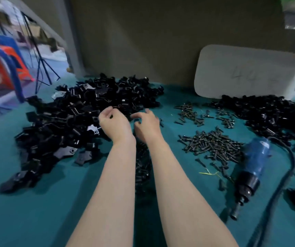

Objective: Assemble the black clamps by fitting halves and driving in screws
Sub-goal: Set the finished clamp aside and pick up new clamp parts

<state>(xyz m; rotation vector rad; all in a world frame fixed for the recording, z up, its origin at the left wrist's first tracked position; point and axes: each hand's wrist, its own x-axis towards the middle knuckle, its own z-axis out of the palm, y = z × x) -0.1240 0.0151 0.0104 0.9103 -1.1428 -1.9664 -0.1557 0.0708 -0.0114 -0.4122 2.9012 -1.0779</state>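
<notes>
Hands: left hand [113,121] and right hand [147,122] reach side by side to the near right edge of the heap of clamp halves [82,118], wrists close together.
Left hand hold: fingers curled in over the heap's edge. It is black on black and blurred, so I cannot tell whether they pinch a piece.
Right hand hold: fingers bent and a little spread, with a dark shape under the thumb. I cannot tell whether it is gripped or only lying beneath.
Step, as I judge it: picking out two halves to mate, which would explain both hands going to the heap together.
Heap: loose on the green table cover [36,220], spread out so single pieces can be picked.
Screws [212,147]: in loose piles just right of the heap, probably kept there for the right hand's next reach.
Power screwdriver [253,168]: right of the heap, beyond the screws. It lies on its side with the bit toward the person, untouched.
Second black pile [268,113]: far right of the heap and well apart, likely finished clamps kept separate.
</notes>
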